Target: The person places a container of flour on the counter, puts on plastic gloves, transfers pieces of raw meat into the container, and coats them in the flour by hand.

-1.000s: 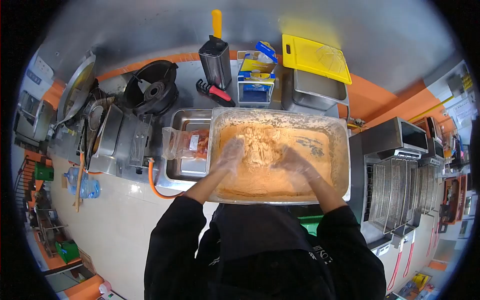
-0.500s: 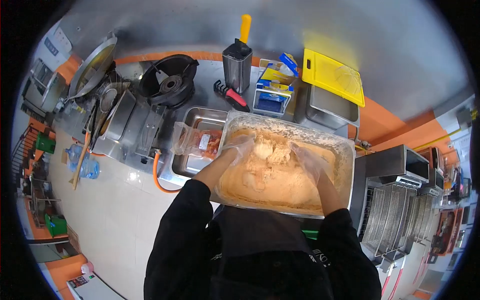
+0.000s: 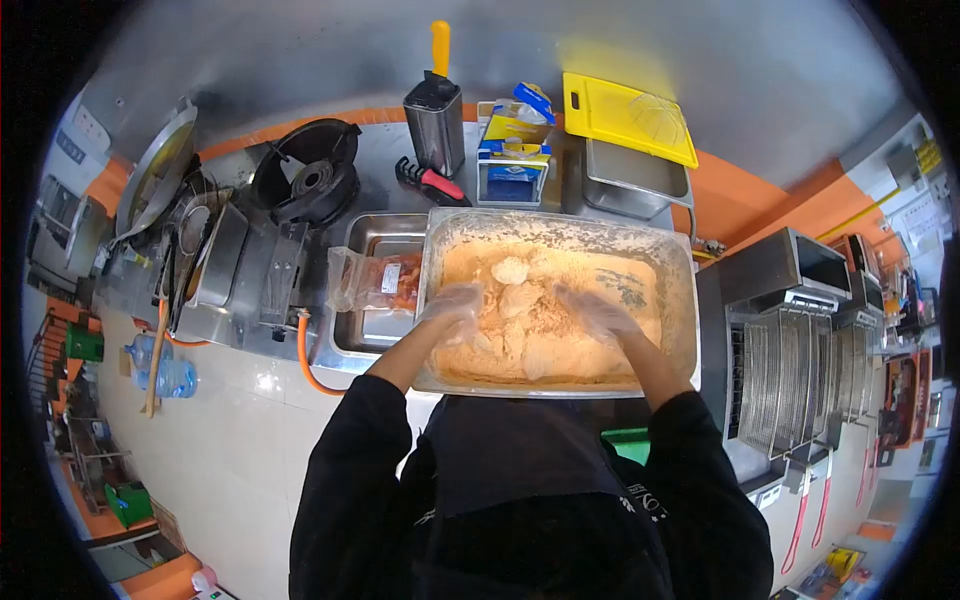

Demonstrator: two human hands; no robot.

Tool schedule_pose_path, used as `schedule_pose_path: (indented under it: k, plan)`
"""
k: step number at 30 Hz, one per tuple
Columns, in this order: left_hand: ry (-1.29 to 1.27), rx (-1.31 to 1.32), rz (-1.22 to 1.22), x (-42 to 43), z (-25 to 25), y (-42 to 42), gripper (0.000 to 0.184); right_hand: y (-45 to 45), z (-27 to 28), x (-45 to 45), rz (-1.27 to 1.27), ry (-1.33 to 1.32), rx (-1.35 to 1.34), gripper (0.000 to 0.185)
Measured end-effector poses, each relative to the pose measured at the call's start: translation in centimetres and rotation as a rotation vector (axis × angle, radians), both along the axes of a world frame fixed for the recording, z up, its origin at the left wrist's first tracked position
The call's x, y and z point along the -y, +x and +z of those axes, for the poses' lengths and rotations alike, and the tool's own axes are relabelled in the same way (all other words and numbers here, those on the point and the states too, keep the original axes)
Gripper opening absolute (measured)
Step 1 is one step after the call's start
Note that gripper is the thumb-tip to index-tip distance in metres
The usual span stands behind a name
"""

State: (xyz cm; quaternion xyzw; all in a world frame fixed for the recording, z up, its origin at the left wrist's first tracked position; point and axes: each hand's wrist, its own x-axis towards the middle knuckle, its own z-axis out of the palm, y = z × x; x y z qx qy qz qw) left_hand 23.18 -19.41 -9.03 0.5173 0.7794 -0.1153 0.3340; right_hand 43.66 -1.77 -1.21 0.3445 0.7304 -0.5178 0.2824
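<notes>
A large metal tray (image 3: 690, 330) holds orange-tinted breading flour (image 3: 560, 365). Several flour-coated pieces, perhaps meat, lie heaped in its middle, among them a pale rounded piece (image 3: 510, 270) and a longer piece (image 3: 517, 300). My left hand (image 3: 456, 308), in a clear plastic glove, is at the left of the heap with its fingers extended over the flour. On the other side, my right hand (image 3: 598, 314), gloved the same way, has its fingers apart and pointing at the pieces. Neither hand grips a piece. Flour partly hides the fingertips.
Left of the tray, a smaller metal pan (image 3: 350, 330) contains a plastic bag of red meat (image 3: 390, 283). Behind stand a knife holder (image 3: 435, 125), a red-handled sharpener (image 3: 440, 185), boxes (image 3: 513, 170) and a yellow cutting board (image 3: 620, 115). Fryer baskets (image 3: 785, 410) are at right, a burner (image 3: 310, 175) at left.
My hands have moved down from the heap to its sides, and the loose flour between them has dropped, leaving coated pieces showing. The whole view has shifted slightly.
</notes>
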Motion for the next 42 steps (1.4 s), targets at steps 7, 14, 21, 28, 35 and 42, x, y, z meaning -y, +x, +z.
schedule_pose_path:
  k: [7,14,21,28,35,42]
  plan:
    - [0.335,0.675,1.087,-1.6,-1.9,4.7,0.044,-1.3,-3.1,4.4,-0.264,-0.261,-0.409,0.081]
    - [-0.019,0.176,0.118,0.7,-1.9,2.1,0.052,2.0,-5.5,-0.1,0.365,0.263,-0.260,0.059]
    - [0.329,0.688,1.183,-0.7,-1.5,6.5,0.045,0.2,-2.7,4.8,-0.321,-0.175,-0.245,0.073]
    - [-0.188,0.047,-0.322,3.4,-0.9,3.8,0.021,6.9,-7.0,0.9,0.095,0.061,-0.102,0.048]
    - [0.532,0.322,-0.345,1.5,-8.2,5.5,0.019,1.5,-14.2,3.5,0.694,0.471,-0.467,0.023]
    - [0.250,-0.411,0.005,-2.0,-3.6,-0.4,0.032,1.6,-12.9,-7.6,-0.260,-0.120,-0.715,0.052]
